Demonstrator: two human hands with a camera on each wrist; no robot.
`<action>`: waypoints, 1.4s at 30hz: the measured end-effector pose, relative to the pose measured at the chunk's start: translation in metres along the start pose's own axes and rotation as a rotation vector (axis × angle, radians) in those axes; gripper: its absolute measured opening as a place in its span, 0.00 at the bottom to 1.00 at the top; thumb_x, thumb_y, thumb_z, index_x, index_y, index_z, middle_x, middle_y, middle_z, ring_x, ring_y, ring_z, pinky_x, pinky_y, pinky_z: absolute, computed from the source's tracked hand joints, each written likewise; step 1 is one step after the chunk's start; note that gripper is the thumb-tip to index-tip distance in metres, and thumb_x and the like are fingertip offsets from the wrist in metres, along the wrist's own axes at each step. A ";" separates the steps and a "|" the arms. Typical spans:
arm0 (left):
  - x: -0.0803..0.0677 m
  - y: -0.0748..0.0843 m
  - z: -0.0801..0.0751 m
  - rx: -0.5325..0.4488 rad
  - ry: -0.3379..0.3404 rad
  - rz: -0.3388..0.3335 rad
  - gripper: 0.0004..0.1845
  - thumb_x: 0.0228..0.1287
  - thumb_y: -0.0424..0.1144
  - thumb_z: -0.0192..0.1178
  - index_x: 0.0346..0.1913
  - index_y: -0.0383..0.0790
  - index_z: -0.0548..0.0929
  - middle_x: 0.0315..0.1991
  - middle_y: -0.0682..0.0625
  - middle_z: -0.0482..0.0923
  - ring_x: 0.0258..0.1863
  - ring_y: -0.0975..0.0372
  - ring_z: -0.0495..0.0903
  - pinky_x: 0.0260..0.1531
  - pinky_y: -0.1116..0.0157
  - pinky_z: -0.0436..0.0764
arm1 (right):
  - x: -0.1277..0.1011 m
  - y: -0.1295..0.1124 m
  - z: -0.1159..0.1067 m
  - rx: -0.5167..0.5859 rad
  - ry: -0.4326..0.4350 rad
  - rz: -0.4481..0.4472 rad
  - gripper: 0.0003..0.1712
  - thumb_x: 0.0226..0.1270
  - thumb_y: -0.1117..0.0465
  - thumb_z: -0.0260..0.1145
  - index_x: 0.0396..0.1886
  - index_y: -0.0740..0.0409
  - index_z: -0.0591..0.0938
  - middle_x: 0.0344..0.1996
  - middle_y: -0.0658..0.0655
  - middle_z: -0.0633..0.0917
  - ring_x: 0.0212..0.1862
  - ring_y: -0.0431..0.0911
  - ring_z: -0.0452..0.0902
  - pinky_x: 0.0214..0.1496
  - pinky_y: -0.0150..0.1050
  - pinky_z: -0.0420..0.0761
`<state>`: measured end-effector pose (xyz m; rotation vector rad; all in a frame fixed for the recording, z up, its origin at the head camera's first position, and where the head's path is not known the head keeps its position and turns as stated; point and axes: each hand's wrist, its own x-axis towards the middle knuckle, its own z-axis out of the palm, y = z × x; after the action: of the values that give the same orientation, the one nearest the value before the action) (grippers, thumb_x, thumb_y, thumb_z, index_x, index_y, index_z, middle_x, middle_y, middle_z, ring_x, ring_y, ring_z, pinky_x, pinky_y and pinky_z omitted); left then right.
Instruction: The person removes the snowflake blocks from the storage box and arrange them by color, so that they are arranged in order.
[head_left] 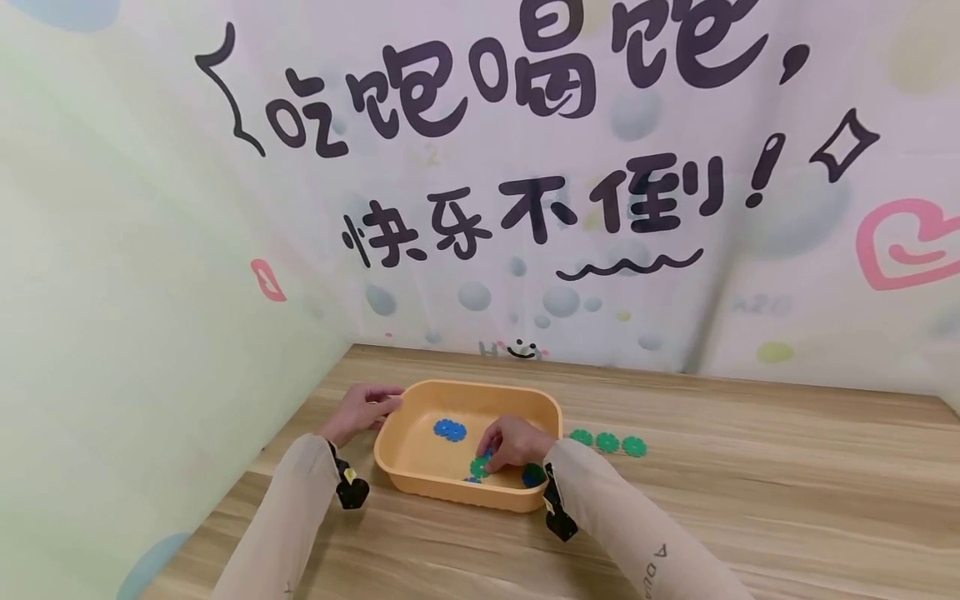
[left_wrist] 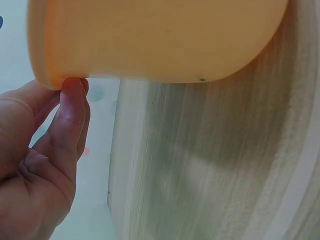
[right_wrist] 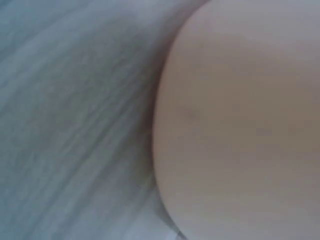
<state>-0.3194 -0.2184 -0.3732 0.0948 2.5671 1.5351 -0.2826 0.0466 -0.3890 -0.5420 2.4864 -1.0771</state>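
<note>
While left hand (head_left: 362, 410) grips tub (head_left: 420, 482) rim, right hand (head_left: 514, 442) pinches green disc (head_left: 478, 467)

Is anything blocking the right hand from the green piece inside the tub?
Nothing visible does. The right hand is already inside the orange tub, its fingers at the green piece. The left hand holds the tub's rim at the far left corner, clear of the right hand's reach.
</note>
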 end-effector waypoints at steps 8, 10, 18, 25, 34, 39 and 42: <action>-0.001 0.000 0.002 0.000 -0.013 0.018 0.19 0.61 0.37 0.56 0.53 0.30 0.74 0.42 0.42 0.77 0.32 0.62 0.77 0.29 0.66 0.79 | 0.001 0.002 -0.001 0.037 0.039 -0.093 0.08 0.49 0.69 0.68 0.31 0.65 0.81 0.17 0.50 0.74 0.19 0.40 0.66 0.21 0.29 0.67; 0.000 0.001 0.002 0.005 -0.018 0.021 0.19 0.61 0.37 0.56 0.53 0.30 0.74 0.42 0.42 0.76 0.32 0.62 0.76 0.30 0.66 0.79 | 0.000 0.002 -0.001 0.060 0.042 -0.131 0.09 0.50 0.70 0.67 0.33 0.67 0.81 0.18 0.50 0.75 0.20 0.40 0.67 0.21 0.29 0.69; 0.001 0.006 0.001 0.001 -0.008 0.023 0.19 0.61 0.36 0.56 0.53 0.30 0.74 0.40 0.42 0.76 0.30 0.63 0.76 0.29 0.67 0.79 | 0.002 0.000 0.000 -0.009 -0.014 -0.173 0.11 0.48 0.70 0.69 0.34 0.63 0.83 0.28 0.51 0.79 0.29 0.41 0.69 0.32 0.30 0.73; 0.000 0.003 0.000 0.000 -0.016 0.025 0.19 0.61 0.36 0.56 0.53 0.30 0.74 0.41 0.42 0.76 0.31 0.63 0.76 0.30 0.66 0.79 | 0.003 -0.001 0.004 -0.050 -0.023 -0.167 0.09 0.47 0.71 0.69 0.32 0.62 0.83 0.26 0.51 0.80 0.28 0.40 0.69 0.32 0.29 0.73; -0.002 -0.003 0.001 -0.003 0.001 0.004 0.20 0.60 0.38 0.56 0.53 0.30 0.74 0.42 0.42 0.76 0.32 0.62 0.76 0.30 0.65 0.79 | 0.004 0.001 0.006 -0.056 -0.018 -0.169 0.08 0.47 0.69 0.70 0.27 0.60 0.78 0.24 0.50 0.75 0.28 0.41 0.67 0.31 0.30 0.71; -0.001 -0.003 0.000 0.001 0.006 0.005 0.20 0.60 0.38 0.56 0.53 0.30 0.74 0.41 0.43 0.76 0.32 0.63 0.76 0.30 0.66 0.79 | 0.002 -0.002 0.003 -0.010 -0.023 -0.167 0.04 0.51 0.71 0.66 0.26 0.61 0.79 0.21 0.49 0.75 0.25 0.40 0.68 0.25 0.29 0.71; 0.000 -0.003 0.001 0.005 0.007 0.006 0.20 0.60 0.38 0.56 0.53 0.30 0.74 0.41 0.43 0.76 0.32 0.63 0.76 0.30 0.66 0.79 | -0.001 -0.005 0.001 0.010 -0.025 -0.184 0.03 0.53 0.70 0.65 0.27 0.61 0.79 0.21 0.49 0.75 0.23 0.40 0.68 0.24 0.29 0.71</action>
<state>-0.3189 -0.2191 -0.3757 0.0980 2.5788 1.5341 -0.2802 0.0437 -0.3859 -0.7887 2.4452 -1.1414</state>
